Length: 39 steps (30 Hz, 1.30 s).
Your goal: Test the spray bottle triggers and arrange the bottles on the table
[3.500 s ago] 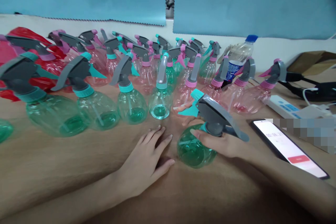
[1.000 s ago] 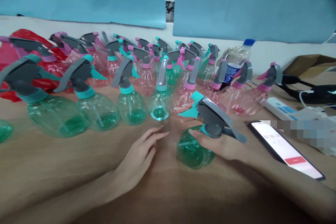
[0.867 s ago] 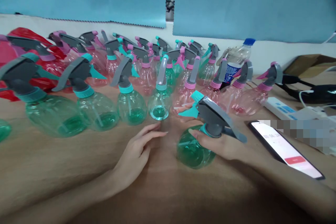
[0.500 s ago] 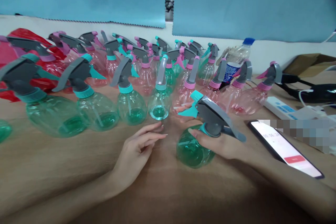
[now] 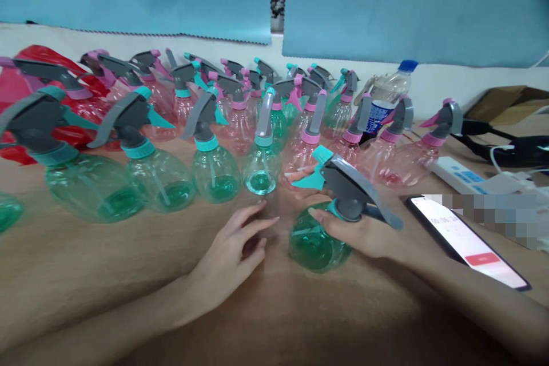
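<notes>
My right hand (image 5: 355,231) is wrapped round the neck of a green spray bottle (image 5: 317,246) with a grey and turquoise trigger head. The bottle rests on the wooden table, its nozzle toward the upper left. To its left, my left hand (image 5: 234,246) is empty, fingers apart and pointing at the bottle without touching it. Just beyond the left fingertips stands another green spray bottle (image 5: 261,168). More green ones line up leftward, among them one (image 5: 217,174) and a larger-looking one (image 5: 92,189).
Pink spray bottles (image 5: 407,157) stand at the right, with several mixed ones behind. A blue-capped drink bottle (image 5: 388,94) is near the wall. A phone (image 5: 467,246) lies right, beside a power strip (image 5: 461,174). Red plastic (image 5: 38,57) sits at far left.
My left hand has shifted slightly right, and its fingers have spread further apart. My right hand keeps its grip on the green spray bottle, which stays in place.
</notes>
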### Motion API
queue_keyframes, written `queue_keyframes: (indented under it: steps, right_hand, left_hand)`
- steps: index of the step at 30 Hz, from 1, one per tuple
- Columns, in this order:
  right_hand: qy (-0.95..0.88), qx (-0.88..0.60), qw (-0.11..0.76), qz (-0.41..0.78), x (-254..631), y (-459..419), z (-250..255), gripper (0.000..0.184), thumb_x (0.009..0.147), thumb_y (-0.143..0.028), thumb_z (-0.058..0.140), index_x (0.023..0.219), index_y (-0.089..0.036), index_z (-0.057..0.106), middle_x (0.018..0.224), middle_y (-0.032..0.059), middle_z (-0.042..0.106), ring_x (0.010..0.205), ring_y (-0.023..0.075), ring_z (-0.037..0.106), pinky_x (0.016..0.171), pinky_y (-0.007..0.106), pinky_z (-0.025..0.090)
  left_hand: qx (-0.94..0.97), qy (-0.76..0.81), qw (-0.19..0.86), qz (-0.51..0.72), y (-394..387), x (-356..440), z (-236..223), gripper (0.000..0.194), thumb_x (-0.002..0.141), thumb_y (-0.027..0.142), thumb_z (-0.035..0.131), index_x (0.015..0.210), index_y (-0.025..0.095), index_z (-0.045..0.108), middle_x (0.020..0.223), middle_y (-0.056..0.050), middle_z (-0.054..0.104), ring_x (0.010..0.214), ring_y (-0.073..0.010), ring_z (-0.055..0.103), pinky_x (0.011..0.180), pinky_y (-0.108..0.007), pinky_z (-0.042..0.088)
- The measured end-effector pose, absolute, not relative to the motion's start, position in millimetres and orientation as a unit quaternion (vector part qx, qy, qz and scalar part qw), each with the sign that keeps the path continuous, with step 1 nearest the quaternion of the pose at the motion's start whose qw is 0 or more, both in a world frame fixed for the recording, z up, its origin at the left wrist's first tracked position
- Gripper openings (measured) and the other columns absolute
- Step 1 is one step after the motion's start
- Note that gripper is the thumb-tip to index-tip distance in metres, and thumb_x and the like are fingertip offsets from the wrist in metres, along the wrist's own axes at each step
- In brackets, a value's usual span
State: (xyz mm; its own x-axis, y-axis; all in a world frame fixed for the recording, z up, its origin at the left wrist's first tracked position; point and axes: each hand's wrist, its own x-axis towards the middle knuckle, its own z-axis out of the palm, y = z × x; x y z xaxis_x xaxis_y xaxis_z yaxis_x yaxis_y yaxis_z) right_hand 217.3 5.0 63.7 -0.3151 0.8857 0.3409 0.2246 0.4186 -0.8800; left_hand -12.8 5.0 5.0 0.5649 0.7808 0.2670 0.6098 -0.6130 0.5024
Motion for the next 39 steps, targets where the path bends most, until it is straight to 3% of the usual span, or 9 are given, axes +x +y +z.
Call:
queue_keyframes:
  steps: [3, 8, 13, 23, 25, 27, 30, 34, 39]
  right_hand:
    - [-0.721, -0.391, 0.438, 0.368, 218, 5, 64, 0.050, 0.074, -0.010, 0.053, 0.120, -0.028, 0.046, 0.126, 0.0026, 0.059, 0.098, 0.0195, 0.066, 0.080, 0.032, 0.059]
    - [-0.733, -0.400, 0.427, 0.346, 218, 4, 65, 0.054, 0.075, -0.012, 0.054, 0.127, -0.028, 0.045, 0.129, 0.0028, 0.058, 0.106, 0.0208, 0.064, 0.085, 0.033, 0.058]
    - [-0.741, -0.389, 0.437, 0.329, 215, 4, 69, 0.054, 0.075, -0.010, 0.054, 0.125, -0.027, 0.044, 0.128, 0.0036, 0.059, 0.111, 0.0211, 0.062, 0.091, 0.034, 0.056]
    - [-0.728, -0.400, 0.436, 0.348, 218, 3, 66, 0.054, 0.075, -0.013, 0.057, 0.124, -0.032, 0.043, 0.126, 0.0026, 0.060, 0.109, 0.0228, 0.063, 0.086, 0.037, 0.059]
    - [-0.730, -0.402, 0.435, 0.342, 218, 3, 67, 0.050, 0.074, -0.013, 0.056, 0.119, -0.032, 0.047, 0.118, 0.0020, 0.063, 0.105, 0.0222, 0.065, 0.084, 0.036, 0.060]
    - [-0.734, -0.411, 0.437, 0.319, 217, 2, 68, 0.036, 0.073, -0.014, 0.056, 0.105, -0.031, 0.055, 0.099, 0.0006, 0.068, 0.096, 0.0217, 0.067, 0.082, 0.037, 0.060]
    - [-0.734, -0.445, 0.430, 0.280, 217, 1, 70, 0.018, 0.072, -0.016, 0.055, 0.082, -0.030, 0.058, 0.069, -0.0014, 0.064, 0.077, 0.0210, 0.068, 0.073, 0.036, 0.060]
    - [-0.730, -0.482, 0.420, 0.241, 217, 0, 74, 0.008, 0.071, -0.022, 0.056, 0.073, -0.029, 0.056, 0.058, -0.0023, 0.056, 0.062, 0.0196, 0.063, 0.058, 0.033, 0.057]
    - [-0.732, -0.464, 0.433, 0.248, 216, -1, 76, 0.010, 0.072, -0.023, 0.056, 0.065, -0.028, 0.052, 0.045, -0.0042, 0.043, 0.058, 0.0189, 0.061, 0.057, 0.030, 0.057]
  left_hand:
    - [0.910, 0.361, 0.103, 0.177, 4, -11, 0, 0.037, 0.095, 0.024, 0.045, 0.131, 0.020, 0.051, 0.141, -0.009, 0.045, 0.132, -0.0261, 0.039, 0.106, -0.048, 0.036]
    - [0.937, 0.317, 0.002, 0.146, 4, -10, -4, 0.038, 0.097, 0.023, 0.041, 0.133, 0.015, 0.049, 0.142, -0.010, 0.045, 0.135, -0.0252, 0.034, 0.110, -0.047, 0.031]
    - [0.938, 0.317, -0.008, 0.142, 3, -10, -3, 0.039, 0.097, 0.024, 0.040, 0.134, 0.016, 0.048, 0.142, -0.009, 0.045, 0.135, -0.0248, 0.034, 0.109, -0.046, 0.032]
    - [0.937, 0.317, 0.005, 0.147, 3, -10, -1, 0.039, 0.096, 0.023, 0.043, 0.133, 0.015, 0.050, 0.141, -0.010, 0.046, 0.134, -0.0261, 0.036, 0.108, -0.047, 0.033]
    - [0.938, 0.316, 0.002, 0.147, 3, -10, -1, 0.039, 0.096, 0.023, 0.043, 0.134, 0.015, 0.049, 0.141, -0.010, 0.047, 0.133, -0.0258, 0.036, 0.108, -0.047, 0.033]
    - [0.938, 0.317, 0.001, 0.143, 3, -10, -1, 0.040, 0.096, 0.023, 0.043, 0.134, 0.016, 0.049, 0.141, -0.010, 0.046, 0.134, -0.0254, 0.036, 0.109, -0.046, 0.033]
    - [0.937, 0.319, 0.004, 0.140, 3, -10, -1, 0.039, 0.095, 0.023, 0.043, 0.134, 0.016, 0.049, 0.141, -0.009, 0.046, 0.134, -0.0253, 0.036, 0.109, -0.046, 0.032]
    - [0.937, 0.316, 0.002, 0.146, 4, -10, -2, 0.039, 0.096, 0.023, 0.043, 0.133, 0.015, 0.050, 0.141, -0.010, 0.046, 0.134, -0.0251, 0.036, 0.110, -0.045, 0.031]
    - [0.938, 0.310, 0.002, 0.153, 4, -10, -2, 0.037, 0.096, 0.023, 0.044, 0.132, 0.015, 0.052, 0.141, -0.011, 0.046, 0.134, -0.0259, 0.036, 0.109, -0.046, 0.032]
